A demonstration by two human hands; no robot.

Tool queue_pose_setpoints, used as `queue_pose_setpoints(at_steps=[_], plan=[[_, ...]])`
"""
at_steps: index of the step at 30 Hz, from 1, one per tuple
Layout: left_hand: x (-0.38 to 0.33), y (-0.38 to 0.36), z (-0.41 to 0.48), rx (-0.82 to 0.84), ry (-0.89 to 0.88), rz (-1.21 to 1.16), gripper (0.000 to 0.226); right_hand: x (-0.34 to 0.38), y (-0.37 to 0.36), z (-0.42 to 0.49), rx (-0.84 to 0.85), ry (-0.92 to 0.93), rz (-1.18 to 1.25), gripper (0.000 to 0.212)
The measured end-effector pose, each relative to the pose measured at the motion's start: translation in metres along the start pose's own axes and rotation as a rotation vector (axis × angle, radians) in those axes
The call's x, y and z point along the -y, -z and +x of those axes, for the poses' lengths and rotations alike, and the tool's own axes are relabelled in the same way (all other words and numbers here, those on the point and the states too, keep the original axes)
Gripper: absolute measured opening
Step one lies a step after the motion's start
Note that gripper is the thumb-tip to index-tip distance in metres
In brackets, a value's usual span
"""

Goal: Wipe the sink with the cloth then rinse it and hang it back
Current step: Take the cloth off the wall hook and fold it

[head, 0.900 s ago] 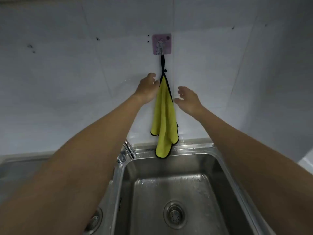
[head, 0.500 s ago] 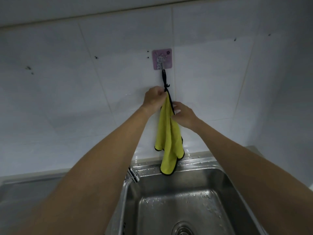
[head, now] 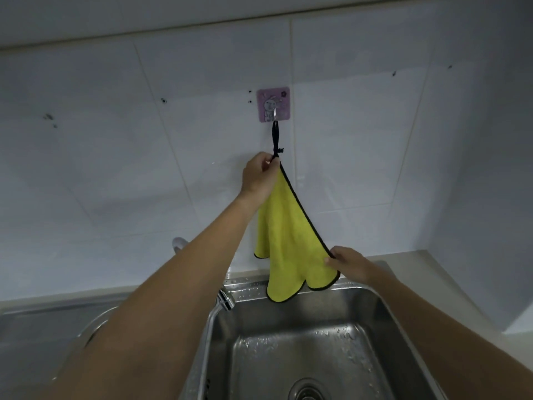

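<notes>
A yellow cloth (head: 291,241) with black edging hangs by its black loop (head: 275,140) from a pink wall hook (head: 273,108). My left hand (head: 259,176) pinches the cloth's top corner just under the loop. My right hand (head: 347,262) pinches the cloth's right edge lower down and holds it out to the right, so the cloth is spread. Below it lies the steel sink (head: 383,307), wet with droplets, its drain (head: 310,391) at the bottom edge.
A chrome tap (head: 225,300) stands at the sink's back-left corner, partly behind my left forearm. A second steel basin (head: 43,327) lies to the left. White tiled wall behind; a white counter (head: 450,272) runs along the right.
My right hand slid down the cloth's edge from near the top to the lower right, spreading the cloth. My left hand stayed at the top corner. The camera tilted up a little.
</notes>
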State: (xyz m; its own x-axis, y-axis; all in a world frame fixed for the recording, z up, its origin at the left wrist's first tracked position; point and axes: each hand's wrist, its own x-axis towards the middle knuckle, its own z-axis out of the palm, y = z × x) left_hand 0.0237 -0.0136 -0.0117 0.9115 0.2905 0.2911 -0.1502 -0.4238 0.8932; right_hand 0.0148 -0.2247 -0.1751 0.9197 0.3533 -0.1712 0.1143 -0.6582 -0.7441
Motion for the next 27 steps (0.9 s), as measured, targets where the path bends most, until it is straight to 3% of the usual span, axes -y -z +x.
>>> queue_pose_setpoints(at_steps=[6,13,17,20,24,27], plan=[[-0.022,-0.001,0.004,-0.125,-0.071,-0.039,0.015,0.011,0.017,-0.013,-0.219,0.029,0.104,0.019],[-0.063,0.023,0.017,-0.334,-0.191,-0.108,0.013,0.042,0.050,-0.022,-0.391,0.095,0.214,0.039],[-0.066,0.032,0.006,-0.403,-0.303,-0.087,0.021,0.043,0.062,-0.028,-0.234,0.145,0.208,0.028],[-0.057,0.036,-0.009,-0.398,-0.335,-0.058,0.013,0.035,0.066,-0.040,-0.114,0.128,0.191,0.019],[-0.039,0.038,-0.032,-0.359,-0.285,-0.005,0.012,0.025,0.072,-0.057,-0.229,0.113,0.111,0.022],[-0.030,0.041,-0.043,-0.327,-0.089,-0.024,0.014,0.028,0.076,-0.073,-0.234,0.112,0.173,0.018]])
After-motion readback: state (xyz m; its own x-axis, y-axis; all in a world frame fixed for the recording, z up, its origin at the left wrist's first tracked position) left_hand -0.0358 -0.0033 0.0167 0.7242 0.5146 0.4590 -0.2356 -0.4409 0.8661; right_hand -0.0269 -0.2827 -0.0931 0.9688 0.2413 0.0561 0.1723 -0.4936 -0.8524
